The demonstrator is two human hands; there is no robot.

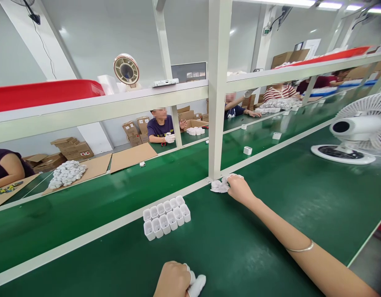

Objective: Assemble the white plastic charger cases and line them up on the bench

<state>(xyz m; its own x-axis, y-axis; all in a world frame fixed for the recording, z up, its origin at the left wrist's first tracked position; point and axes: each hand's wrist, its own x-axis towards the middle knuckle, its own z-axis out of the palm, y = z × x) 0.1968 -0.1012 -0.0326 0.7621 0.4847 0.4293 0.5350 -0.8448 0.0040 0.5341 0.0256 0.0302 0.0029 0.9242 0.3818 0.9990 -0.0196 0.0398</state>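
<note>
My right hand (241, 189) reaches far forward to the foot of the white post, its fingers closed on a crumpled white cloth-like piece (219, 186). Whether that is a glove or a rag I cannot make out. White coverings show on its fingertips. My left hand (175, 279) is low in the view, near the front of the green table, with curled fingers and white finger covers. Anything inside its grasp is hidden. Between the hands and farther left, small white open-topped cups (167, 220) stand upright in two touching rows.
A white post (217, 90) rises beside my right hand and carries a shelf. Beyond the pale divider strip lies a green belt (116, 194) with scattered white pieces (248, 150). A white fan (357, 128) stands at right. Several co-workers (162, 126) sit across.
</note>
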